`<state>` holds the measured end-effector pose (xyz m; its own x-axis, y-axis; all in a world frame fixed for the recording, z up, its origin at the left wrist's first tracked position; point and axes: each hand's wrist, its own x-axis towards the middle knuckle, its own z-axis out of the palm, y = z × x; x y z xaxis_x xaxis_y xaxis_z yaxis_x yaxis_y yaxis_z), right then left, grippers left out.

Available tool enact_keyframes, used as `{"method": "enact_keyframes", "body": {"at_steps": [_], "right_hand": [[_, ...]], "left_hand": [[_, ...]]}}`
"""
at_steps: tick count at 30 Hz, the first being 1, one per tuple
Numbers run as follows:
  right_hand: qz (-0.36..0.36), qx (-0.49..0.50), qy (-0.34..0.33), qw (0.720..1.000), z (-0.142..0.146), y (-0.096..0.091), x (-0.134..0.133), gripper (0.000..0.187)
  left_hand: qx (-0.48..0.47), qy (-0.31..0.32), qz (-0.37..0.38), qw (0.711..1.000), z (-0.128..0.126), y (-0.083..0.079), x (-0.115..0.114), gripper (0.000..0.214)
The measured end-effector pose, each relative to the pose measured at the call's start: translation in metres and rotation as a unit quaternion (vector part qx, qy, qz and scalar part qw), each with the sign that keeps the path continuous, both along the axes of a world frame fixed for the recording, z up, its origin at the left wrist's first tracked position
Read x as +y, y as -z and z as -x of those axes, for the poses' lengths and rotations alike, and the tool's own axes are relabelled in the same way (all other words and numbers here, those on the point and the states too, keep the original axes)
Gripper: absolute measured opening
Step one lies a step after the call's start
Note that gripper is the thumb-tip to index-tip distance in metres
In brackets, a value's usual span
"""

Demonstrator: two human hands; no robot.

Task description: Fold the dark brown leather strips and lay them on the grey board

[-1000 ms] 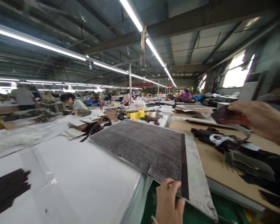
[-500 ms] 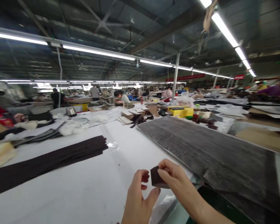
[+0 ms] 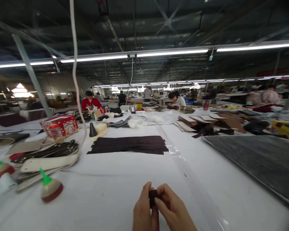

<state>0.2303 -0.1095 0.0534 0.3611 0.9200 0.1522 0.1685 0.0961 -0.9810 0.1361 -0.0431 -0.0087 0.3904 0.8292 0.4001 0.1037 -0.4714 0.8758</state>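
Note:
Low at the centre, my left hand and my right hand meet over the white table. Between their fingertips they pinch one small dark brown leather piece. Both hands are closed on it, thumbs and fingers pressed together. Further back on the table lies a row of dark brown strips, side by side.
Two green-capped glue bottles lie at the left beside cream and dark strap pieces and a red box. A grey mat covers the right side. Other people sit at tables far behind. A white cable hangs down.
The view has swung left, bringing the bottles and the red box into sight. My hands have folded closer around the dark piece, which shows smaller between the fingers.

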Motion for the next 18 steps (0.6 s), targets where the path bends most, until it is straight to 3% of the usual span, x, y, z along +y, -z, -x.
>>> {"method": "enact_keyframes", "body": {"at_steps": [5, 9, 11, 15, 18], "right_hand": [[-0.022, -0.016, -0.028, 0.999, 0.027, 0.007, 0.031, 0.027], [-0.041, -0.056, 0.026, 0.997, 0.043, 0.022, 0.048, 0.047], [-0.048, -0.075, 0.032, 0.996, 0.046, 0.024, 0.056, 0.049], [-0.025, -0.101, 0.025, 0.994, 0.037, 0.014, 0.072, 0.044], [0.012, -0.055, 0.062, 0.996, 0.032, 0.008, 0.083, 0.05]], "left_hand": [[-0.033, -0.027, 0.036, 0.998, 0.031, 0.002, 0.031, 0.045], [-0.047, -0.035, 0.106, 0.993, 0.052, -0.018, 0.047, 0.031], [-0.069, -0.016, 0.15, 0.986, 0.06, -0.029, 0.053, 0.025], [-0.154, 0.017, 0.285, 0.946, 0.073, -0.044, 0.063, 0.023], [-0.208, 0.013, 0.366, 0.907, 0.081, -0.051, 0.067, 0.027]]}}
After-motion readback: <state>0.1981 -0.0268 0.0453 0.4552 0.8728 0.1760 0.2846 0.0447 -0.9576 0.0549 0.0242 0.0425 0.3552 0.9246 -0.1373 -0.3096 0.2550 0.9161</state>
